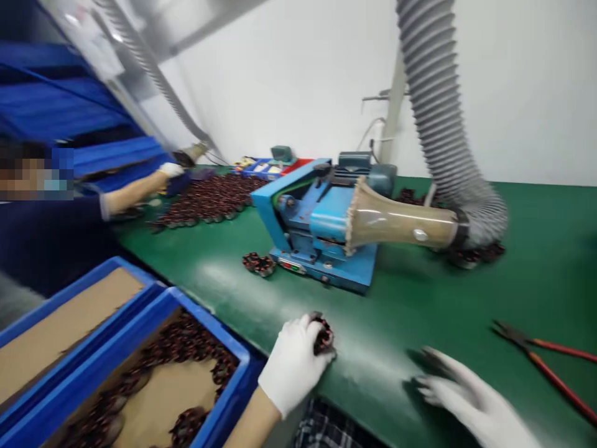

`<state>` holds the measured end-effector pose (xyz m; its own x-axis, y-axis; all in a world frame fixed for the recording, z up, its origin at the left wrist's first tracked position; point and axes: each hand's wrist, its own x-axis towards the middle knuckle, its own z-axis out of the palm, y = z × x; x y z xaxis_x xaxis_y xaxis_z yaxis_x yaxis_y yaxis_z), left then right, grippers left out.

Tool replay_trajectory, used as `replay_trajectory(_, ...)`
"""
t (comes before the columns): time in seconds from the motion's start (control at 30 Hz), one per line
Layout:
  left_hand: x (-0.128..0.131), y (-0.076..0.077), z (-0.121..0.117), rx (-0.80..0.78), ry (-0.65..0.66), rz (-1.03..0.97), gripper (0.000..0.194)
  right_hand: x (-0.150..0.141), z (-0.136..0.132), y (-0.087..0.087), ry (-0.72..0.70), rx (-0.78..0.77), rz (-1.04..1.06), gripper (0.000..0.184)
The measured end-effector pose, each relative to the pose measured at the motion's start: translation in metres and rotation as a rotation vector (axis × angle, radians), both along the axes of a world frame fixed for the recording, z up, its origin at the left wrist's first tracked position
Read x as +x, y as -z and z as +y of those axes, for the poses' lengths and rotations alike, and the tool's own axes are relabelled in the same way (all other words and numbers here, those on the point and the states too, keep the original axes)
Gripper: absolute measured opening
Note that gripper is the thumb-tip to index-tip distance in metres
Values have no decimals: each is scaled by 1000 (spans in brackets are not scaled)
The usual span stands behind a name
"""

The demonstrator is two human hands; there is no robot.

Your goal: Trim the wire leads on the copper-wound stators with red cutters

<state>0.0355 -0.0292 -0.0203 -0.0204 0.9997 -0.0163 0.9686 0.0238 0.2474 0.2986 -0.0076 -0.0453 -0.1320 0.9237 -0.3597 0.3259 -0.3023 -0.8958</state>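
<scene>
My left hand (295, 359), in a white glove, grips a motor stator (324, 336), a dark ring with copper-coloured windings, just over the front of the green table (382, 348). The glove covers part of the ring. To the right, my right hand (461, 389), also gloved, hovers over the table with thumb and fingers apart and nothing between them; its fingertips look dark and are blurred. Pliers with red handles (555, 367) lie to the right of that hand. Two similar stators (259, 264) rest beside the blue belt machine (321, 224).
A clear funnel (401, 218) joins the machine to a grey hose (438, 112). Blue crates (233, 348) stand at the left, one with stators on cardboard. Many stators (214, 196) are spread at the back left, near a co-worker's outstretched arm (135, 190).
</scene>
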Motion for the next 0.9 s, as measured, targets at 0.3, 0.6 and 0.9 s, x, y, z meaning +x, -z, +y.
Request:
replay_trajectory(0.3,82,44,-11,36,248,-379,87,-15,8,-6,69,-134,212,32)
replay_trajectory(0.6,93,41,4,245,351,-339,62,-5,-5,-7,447,-99,708,22)
replay_trajectory(0.9,92,34,7,233,168,-230,60,21,-15,-32,12,314,148,22)
